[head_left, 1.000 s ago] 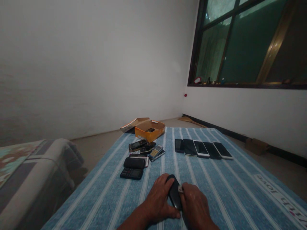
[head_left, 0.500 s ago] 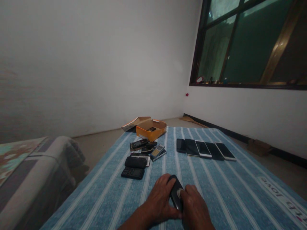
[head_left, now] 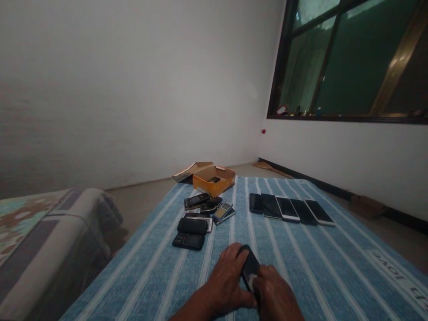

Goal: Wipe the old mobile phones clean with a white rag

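A dark mobile phone (head_left: 249, 265) lies tilted near the front of the striped blue cloth. My left hand (head_left: 227, 278) grips it by its left side, fingers at the top and thumb near the bottom edge. My right hand (head_left: 276, 290) is closed over the phone's lower right part. From its fingers pokes a small white wad (head_left: 253, 280), pressed on the phone's face; whether it is tissue or cloth I cannot tell. The phone's lower end is hidden by my right hand.
Several smartphones (head_left: 287, 209) lie in a row at the right. Left of centre are older phones, among them a keypad phone (head_left: 189, 241) and a silver-blue phone (head_left: 223, 211). Behind them stands an open orange box (head_left: 214, 183) with a phone inside. A draped bed (head_left: 83, 223) is at the left.
My right hand and the white wad have slid down along the phone's face. My left hand keeps its grip. The whole view has shifted slightly.
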The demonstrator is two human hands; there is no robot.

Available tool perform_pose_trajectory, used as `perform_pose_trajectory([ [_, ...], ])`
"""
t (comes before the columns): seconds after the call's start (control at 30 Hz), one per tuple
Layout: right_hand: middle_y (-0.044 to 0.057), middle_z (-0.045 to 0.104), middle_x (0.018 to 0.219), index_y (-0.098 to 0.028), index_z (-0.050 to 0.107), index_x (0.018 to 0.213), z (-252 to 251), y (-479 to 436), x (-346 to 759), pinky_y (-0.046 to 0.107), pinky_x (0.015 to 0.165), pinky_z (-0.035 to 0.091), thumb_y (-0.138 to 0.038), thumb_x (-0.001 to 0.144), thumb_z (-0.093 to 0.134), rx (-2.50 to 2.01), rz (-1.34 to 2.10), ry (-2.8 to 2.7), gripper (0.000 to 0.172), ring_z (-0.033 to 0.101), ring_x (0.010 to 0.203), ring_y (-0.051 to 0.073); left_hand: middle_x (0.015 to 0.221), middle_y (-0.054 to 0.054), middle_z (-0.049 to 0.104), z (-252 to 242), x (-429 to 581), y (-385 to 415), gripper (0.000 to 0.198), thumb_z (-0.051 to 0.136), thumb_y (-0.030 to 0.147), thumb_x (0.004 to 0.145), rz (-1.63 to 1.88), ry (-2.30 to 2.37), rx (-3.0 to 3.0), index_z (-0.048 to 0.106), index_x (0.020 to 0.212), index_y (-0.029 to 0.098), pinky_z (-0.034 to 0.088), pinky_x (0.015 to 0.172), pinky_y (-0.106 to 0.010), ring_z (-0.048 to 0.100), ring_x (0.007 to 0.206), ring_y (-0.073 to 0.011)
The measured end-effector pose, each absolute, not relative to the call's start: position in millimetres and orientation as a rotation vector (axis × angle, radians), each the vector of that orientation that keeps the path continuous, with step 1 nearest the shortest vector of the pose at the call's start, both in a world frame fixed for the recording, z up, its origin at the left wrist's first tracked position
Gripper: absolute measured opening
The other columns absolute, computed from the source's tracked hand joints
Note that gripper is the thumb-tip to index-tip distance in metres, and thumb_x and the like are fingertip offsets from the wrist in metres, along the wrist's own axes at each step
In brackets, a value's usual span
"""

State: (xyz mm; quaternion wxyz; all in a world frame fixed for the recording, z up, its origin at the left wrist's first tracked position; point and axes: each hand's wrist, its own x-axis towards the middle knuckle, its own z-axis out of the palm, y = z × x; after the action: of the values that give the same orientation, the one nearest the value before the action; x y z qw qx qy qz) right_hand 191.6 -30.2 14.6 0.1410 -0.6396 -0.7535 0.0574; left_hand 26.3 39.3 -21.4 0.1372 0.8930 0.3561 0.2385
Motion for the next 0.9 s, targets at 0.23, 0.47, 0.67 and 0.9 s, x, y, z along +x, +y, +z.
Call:
perform_pose_trajectory([
  [0.23,0.007,0.068,0.09,-0.019,0.074,0.077,-10.6,-26.1,186.0,0.025,0.075,0.044,0.001,0.078,0.055,-1.667,0.065,-2.244,0.028,0.06,0.09,0.02,0.145,-0.02,0.042,-25.5,24.7,39.2,0.101,0.084,0.045,0.057,0.729,0.978,2.608,0.036,0.142,0.021,0.034,0.109,-0.061,0.039,0.134,-0.0432],
  [0.47,0.005,0.07,0.107,-0.02,0.07,0.112,-16.1,-1.2,170.7,0.029,0.091,0.046,-0.004,0.083,0.06,-1.268,0.052,-2.158,0.035,0.06,0.1,0.021,0.149,-0.021,0.038,-23.9,22.9,40.6,0.085,0.065,0.032,0.075,0.656,0.98,2.557,0.024,0.148,0.019,0.029,0.113,-0.061,0.034,0.139,-0.0396],
  [0.67,0.005,0.069,0.107,-0.022,0.07,0.115,-16.0,-2.1,169.8,0.03,0.091,0.046,-0.007,0.085,0.06,-1.289,0.15,-2.152,0.035,0.06,0.099,0.022,0.151,-0.024,0.035,-19.4,21.7,42.1,0.092,0.068,0.044,0.074,0.576,0.986,2.475,0.022,0.149,0.015,0.025,0.115,-0.061,0.03,0.14,-0.0423],
  [0.9,0.007,0.068,0.112,-0.02,0.069,0.116,-2.7,-4.8,170.0,0.027,0.091,0.044,-0.003,0.083,0.059,-1.334,0.274,-2.098,0.038,0.058,0.105,0.021,0.151,-0.023,0.035,-17.8,23.0,43.1,0.108,0.078,0.053,0.063,0.556,1.003,2.399,0.026,0.149,0.015,0.021,0.117,-0.06,0.029,0.141,-0.0428],
])
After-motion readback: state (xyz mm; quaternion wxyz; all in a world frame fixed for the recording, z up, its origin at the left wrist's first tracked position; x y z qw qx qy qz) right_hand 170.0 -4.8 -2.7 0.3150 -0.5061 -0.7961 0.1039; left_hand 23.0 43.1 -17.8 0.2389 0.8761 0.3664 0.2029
